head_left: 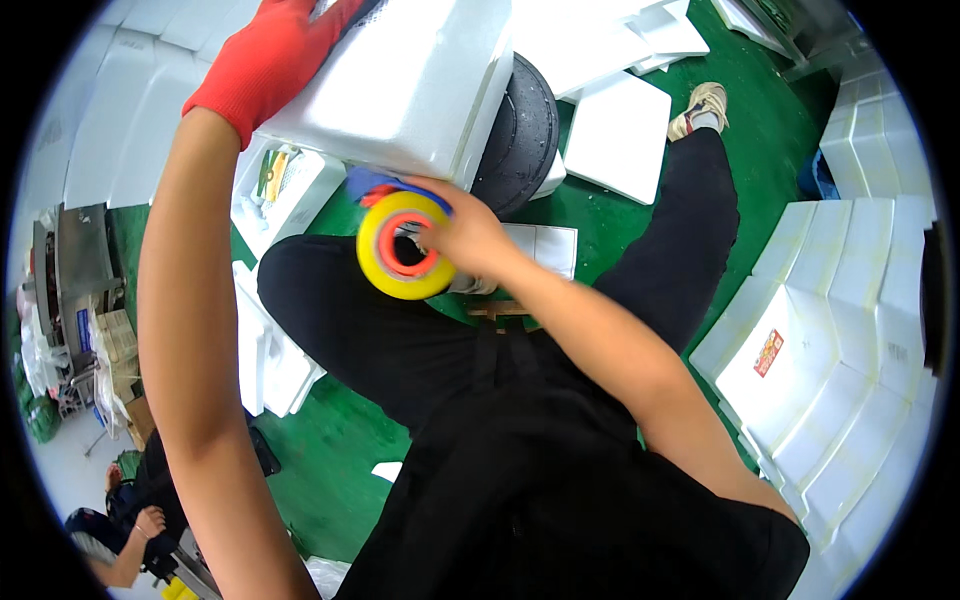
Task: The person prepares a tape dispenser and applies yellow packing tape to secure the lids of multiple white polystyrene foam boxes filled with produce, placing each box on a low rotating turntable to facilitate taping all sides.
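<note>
A yellow roll of tape with an orange-red core sits in a blue-and-red tape dispenser. My bare right hand is closed on the dispenser, slightly blurred, at the near lower edge of a white foam box. The box rests over a round black disc, which shows at its right. My left hand, in a red knitted glove, lies stretched along the box's left side. Its fingertips run past the upper edge of the picture.
White foam lids lie on the green floor ahead. An open foam box with small items stands left, near more foam pieces. Stacked foam boxes line the right. Another person's hand shows at lower left.
</note>
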Available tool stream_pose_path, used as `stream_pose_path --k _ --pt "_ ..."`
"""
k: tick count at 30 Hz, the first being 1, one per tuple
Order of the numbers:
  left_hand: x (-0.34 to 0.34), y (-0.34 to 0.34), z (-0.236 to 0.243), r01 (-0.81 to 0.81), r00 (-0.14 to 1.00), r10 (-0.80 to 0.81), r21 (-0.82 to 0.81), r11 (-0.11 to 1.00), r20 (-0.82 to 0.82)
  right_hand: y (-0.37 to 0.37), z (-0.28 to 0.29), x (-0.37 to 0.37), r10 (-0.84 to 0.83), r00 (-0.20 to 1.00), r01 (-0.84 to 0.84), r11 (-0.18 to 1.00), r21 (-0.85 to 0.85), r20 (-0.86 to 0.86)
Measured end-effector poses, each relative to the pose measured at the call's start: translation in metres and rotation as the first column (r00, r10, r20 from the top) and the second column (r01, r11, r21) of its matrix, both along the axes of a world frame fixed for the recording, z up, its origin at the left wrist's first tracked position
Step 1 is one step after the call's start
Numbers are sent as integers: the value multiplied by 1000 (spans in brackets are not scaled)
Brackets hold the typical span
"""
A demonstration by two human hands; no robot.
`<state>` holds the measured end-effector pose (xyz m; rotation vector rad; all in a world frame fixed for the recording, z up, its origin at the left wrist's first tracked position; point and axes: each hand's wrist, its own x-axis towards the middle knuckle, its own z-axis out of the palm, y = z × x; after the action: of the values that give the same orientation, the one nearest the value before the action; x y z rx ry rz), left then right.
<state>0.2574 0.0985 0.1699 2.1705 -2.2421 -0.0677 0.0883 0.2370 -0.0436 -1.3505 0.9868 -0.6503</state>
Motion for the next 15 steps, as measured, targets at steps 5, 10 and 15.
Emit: stream_pose_path --k 5,10,15 --pt "75 1 -49 2 809 -54 -88 996 -585 -24 9 -66 250 872 -311 947 81 421" --pt "121 -16 -156 98 -773 232 251 963 -590 -81 18 -130 -558 265 118 828 548 786" --pt "69 -26 -247 242 -812 364 305 921 -456 -217 -29 -31 -695 176 298 713 635 697"
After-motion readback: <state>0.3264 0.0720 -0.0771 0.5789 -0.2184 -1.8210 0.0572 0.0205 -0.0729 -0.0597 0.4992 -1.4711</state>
